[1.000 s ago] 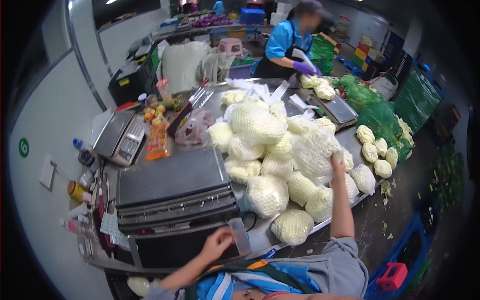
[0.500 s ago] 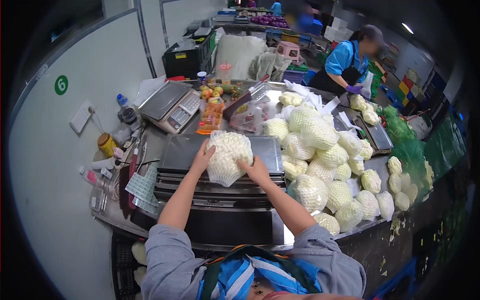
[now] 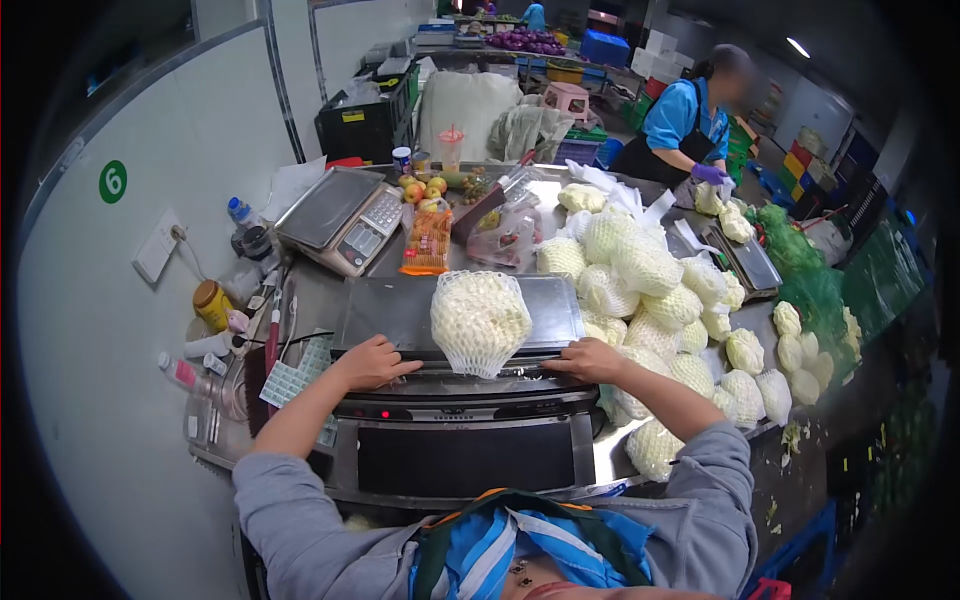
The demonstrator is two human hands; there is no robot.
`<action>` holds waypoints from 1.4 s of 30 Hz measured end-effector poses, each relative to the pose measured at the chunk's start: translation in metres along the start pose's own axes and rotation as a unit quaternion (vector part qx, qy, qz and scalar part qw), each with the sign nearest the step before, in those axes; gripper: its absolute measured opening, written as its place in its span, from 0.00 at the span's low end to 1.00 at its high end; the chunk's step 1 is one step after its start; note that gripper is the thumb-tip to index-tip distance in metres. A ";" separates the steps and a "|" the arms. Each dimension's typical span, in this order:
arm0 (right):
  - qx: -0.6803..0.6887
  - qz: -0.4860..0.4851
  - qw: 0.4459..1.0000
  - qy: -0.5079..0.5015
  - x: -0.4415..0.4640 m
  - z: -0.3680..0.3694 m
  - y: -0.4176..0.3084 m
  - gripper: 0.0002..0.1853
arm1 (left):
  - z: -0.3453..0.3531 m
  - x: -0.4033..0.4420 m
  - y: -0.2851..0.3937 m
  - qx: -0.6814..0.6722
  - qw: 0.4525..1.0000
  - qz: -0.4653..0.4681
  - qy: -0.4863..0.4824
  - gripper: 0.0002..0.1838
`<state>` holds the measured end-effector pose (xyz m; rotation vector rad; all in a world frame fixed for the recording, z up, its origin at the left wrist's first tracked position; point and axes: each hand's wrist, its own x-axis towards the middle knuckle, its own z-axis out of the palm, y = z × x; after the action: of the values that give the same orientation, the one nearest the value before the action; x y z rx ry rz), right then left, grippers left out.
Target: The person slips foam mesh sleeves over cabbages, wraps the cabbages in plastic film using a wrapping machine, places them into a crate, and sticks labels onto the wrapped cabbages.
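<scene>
A pale cabbage head (image 3: 481, 318) in a white foam net rests on the metal top plate (image 3: 385, 310) of a wrapping machine (image 3: 470, 412), touched by neither hand. My left hand (image 3: 372, 364) is at the plate's front edge, left of the cabbage, its fingers curled and the index finger pointing inward. On the other side, my right hand (image 3: 592, 361) is at the same edge, fingers closed likewise. Between them a shiny strip, which looks like clear film, runs along the machine's front slot. The fingertips are partly hidden, and the film is hard to see.
Netted cabbages (image 3: 650, 265) are heaped to the right. A weighing scale (image 3: 340, 215), a packet of orange food (image 3: 427, 240) and apples (image 3: 425, 188) stand behind. Bottles and a brush lie left, by the wall. A co-worker (image 3: 685, 125) in blue handles cabbages at the far right.
Both hands have let go of the netted cabbage, leaving it on the plate. They have moved apart and down to the machine's front edge, and their fingers have closed there.
</scene>
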<state>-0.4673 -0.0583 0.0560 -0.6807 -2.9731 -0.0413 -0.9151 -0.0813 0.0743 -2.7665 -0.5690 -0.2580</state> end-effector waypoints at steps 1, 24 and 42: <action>0.020 0.002 0.999 0.033 0.003 0.005 -0.004 0.20 | 0.012 0.002 0.002 -0.002 1.000 0.003 0.002 0.17; 0.379 0.126 0.910 0.112 0.105 0.009 0.024 0.64 | 0.066 0.061 -0.059 -0.549 0.791 -0.268 0.033 0.53; 0.699 0.166 0.693 -0.060 -0.012 -0.005 -0.133 0.54 | -0.007 0.003 0.154 -0.663 0.605 -0.436 -0.070 0.34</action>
<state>-0.5141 -0.1838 0.0595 -0.8280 -1.8861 2.0091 -0.8506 -0.2170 0.0415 -3.3434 -2.7189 -1.0206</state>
